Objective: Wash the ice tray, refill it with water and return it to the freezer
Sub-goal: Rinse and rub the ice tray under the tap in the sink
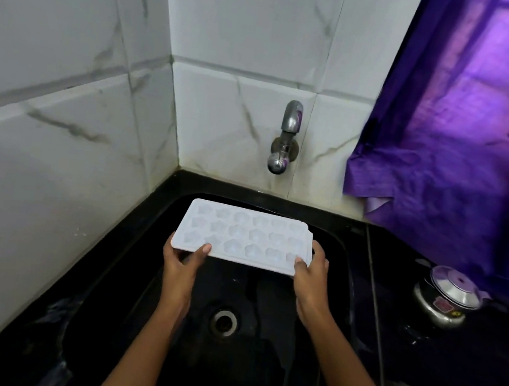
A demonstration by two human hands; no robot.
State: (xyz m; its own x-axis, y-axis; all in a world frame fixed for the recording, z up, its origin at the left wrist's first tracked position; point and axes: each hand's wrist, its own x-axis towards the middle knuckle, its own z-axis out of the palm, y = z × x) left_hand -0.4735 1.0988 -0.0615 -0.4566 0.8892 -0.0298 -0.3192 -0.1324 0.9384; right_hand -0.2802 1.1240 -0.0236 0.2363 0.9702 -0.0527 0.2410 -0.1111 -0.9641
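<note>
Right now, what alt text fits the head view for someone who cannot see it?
A white ice tray, cavities up, is held over a black sink: the left hand pinches its near left corner, the right hand its right end. A wall tap above shows no running water; a purple curtain and lidded steel pot are to the right.

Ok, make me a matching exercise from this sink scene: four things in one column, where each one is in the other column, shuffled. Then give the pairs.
Things
1. ice tray
2. tap
3. curtain
4. lidded steel pot

Places
A. standing on the black counter, right of the sink
B. held over the sink by the left hand and right hand
C. fixed to the tiled wall behind the sink
D. hanging at the right, above the counter

Pairs: 1-B, 2-C, 3-D, 4-A.
</note>
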